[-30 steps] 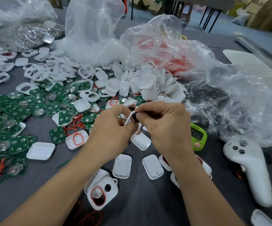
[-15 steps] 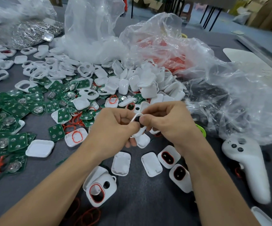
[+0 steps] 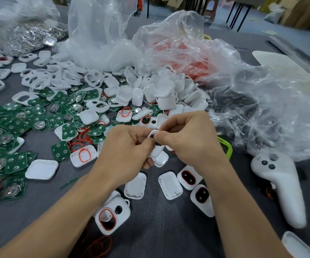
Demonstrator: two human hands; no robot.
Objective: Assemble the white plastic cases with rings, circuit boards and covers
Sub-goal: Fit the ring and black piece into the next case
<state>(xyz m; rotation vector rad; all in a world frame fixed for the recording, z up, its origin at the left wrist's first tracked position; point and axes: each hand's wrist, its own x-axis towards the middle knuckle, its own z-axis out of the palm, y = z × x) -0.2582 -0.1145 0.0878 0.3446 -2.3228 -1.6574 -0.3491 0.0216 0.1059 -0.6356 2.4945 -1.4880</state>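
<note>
Grey bench (image 3: 29, 205): clear bags (image 3: 262, 101) at the back, a heap of white covers (image 3: 161, 94) mid-bench, green boards (image 3: 11, 125) spread at left, a white controller (image 3: 280, 185) at right. Left hand (image 3: 124, 146) and right hand (image 3: 189, 138), fingertips together, both pinch one white case (image 3: 155, 146) above the bench, centre. Cases with red rings (image 3: 188, 177) lie just below the hands.

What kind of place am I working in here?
Likely a small assembly workshop: heaps of green circuit boards and white cases on a grey worktable, bulk plastic bags behind, cardboard boxes beyond.
</note>
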